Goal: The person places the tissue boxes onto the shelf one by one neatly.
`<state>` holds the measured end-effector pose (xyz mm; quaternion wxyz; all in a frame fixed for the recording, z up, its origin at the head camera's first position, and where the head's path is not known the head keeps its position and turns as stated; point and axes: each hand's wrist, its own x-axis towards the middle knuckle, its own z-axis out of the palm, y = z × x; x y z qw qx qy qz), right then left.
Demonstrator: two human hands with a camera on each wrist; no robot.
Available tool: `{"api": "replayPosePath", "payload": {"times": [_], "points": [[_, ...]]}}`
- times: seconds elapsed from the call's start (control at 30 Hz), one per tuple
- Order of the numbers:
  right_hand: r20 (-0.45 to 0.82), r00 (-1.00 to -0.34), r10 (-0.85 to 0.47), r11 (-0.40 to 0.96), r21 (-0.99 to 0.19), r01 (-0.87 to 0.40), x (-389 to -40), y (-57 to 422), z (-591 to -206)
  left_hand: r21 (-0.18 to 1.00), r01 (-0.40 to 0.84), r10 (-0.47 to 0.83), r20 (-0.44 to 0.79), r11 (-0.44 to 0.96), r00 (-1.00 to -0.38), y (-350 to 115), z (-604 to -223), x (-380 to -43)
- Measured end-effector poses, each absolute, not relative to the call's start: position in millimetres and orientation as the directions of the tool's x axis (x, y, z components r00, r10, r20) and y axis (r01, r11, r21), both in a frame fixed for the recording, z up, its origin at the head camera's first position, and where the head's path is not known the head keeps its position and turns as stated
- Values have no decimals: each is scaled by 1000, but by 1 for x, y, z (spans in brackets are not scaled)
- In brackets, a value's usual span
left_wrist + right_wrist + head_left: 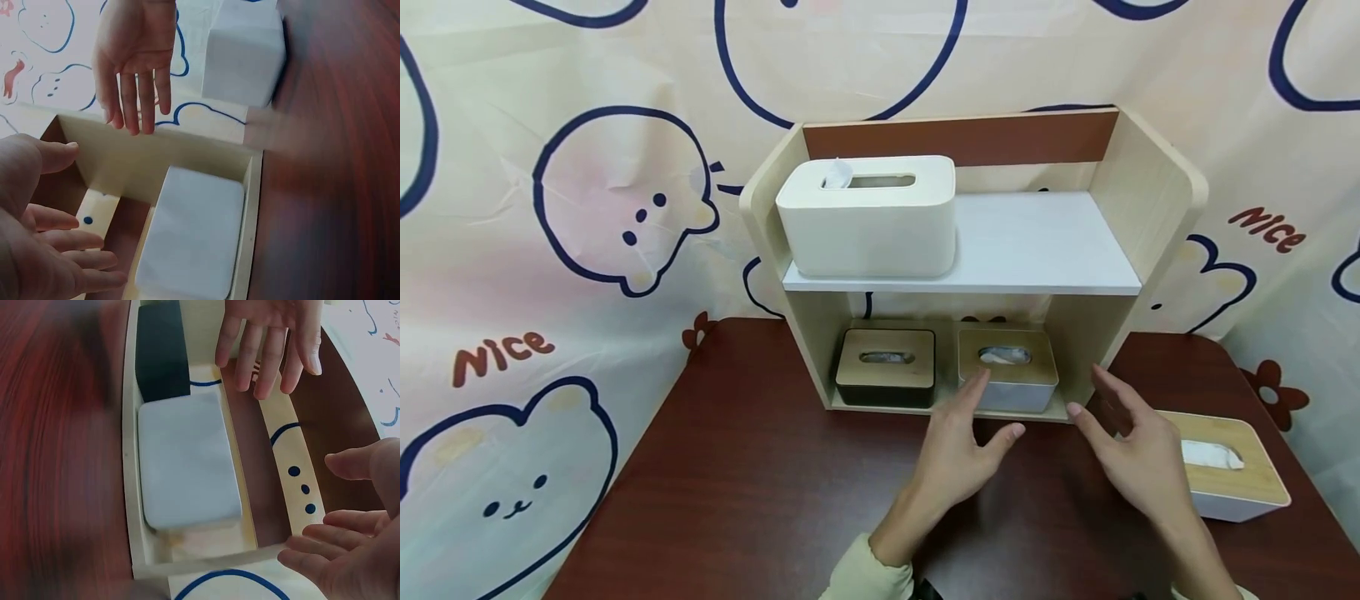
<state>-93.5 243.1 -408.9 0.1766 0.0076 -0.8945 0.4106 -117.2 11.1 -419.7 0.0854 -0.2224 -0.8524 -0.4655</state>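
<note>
In the head view my left hand (953,454) is held in front of the shelf's lower level, fingers straight and thumb spread. Its fingertips overlap the front of a small white tissue box (1015,398) with a wooden lid. My right hand (1138,454) hovers to the right, beside the shelf's lower right corner, its fingers extended too. The palms face each other with nothing held between them. In both wrist views the same white box (194,234) (187,462) stands inside the lower level, apart from both hands. To its left sits a dark tissue box (886,396) with a wooden lid.
A two-level wooden shelf (1157,192) stands on the dark red-brown table (737,492). Its white upper board carries a larger white tissue box (865,237) on the left. Another white, wooden-lidded tissue box (1240,487) rests on the table at right, partly behind my right hand.
</note>
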Motion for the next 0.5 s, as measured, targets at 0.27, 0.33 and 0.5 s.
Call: {"api": "replayPosePath", "payload": {"times": [0.27, 0.33, 0.5], "points": [[307, -938, 163, 687, -717, -116, -90, 264, -410, 731, 485, 343, 352, 480, -871, 30, -422, -111], [287, -939, 188, 708, -703, -73, -88, 274, -411, 729, 489, 357, 347, 480, -867, 36, -423, -110], [238, -930, 282, 734, -677, 49, -83, 299, -410, 712, 497, 385, 333, 495, -861, 53, -426, -107]]}}
